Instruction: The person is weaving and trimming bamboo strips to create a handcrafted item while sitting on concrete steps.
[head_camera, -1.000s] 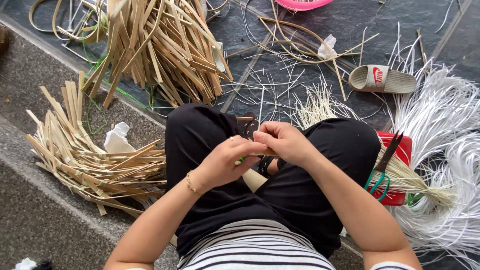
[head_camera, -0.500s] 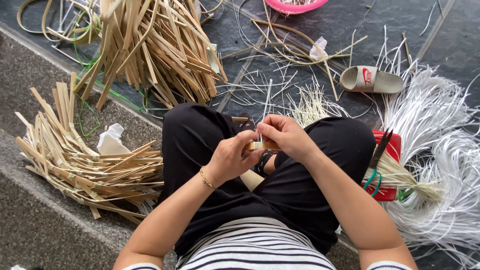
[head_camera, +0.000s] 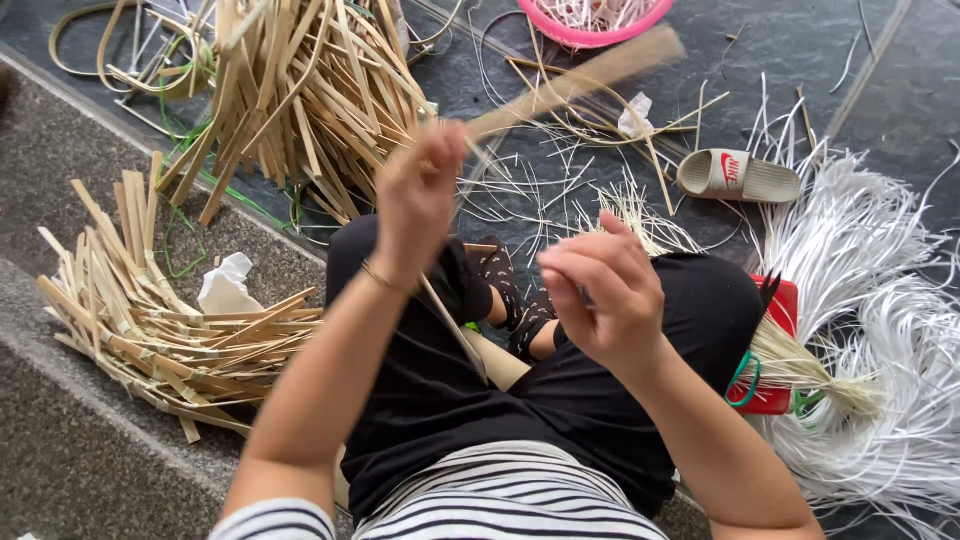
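Note:
My left hand (head_camera: 418, 200) is raised high over my left knee, fingers closed on a long tan bamboo strip (head_camera: 580, 80) that runs up and to the right, blurred. My right hand (head_camera: 605, 295) hovers over my right thigh with fingers curled; a thin dark item seems pinched in it, too hidden to name. Another pale strip (head_camera: 455, 330) slants down across my lap from under the left wrist. I sit cross-legged in black trousers.
Heaps of split bamboo strips lie at the left (head_camera: 150, 320) and far left (head_camera: 290, 90). White fibre bundles (head_camera: 880, 330) spread at the right beside a red box (head_camera: 780, 350). A sandal (head_camera: 738, 175), a pink basket (head_camera: 595, 20) and crumpled tissue (head_camera: 225, 290) lie about.
The hands were together at my lap; the left hand has swung up and away, pulling the bamboo strip with it. The right hand stayed low and drew slightly to the right.

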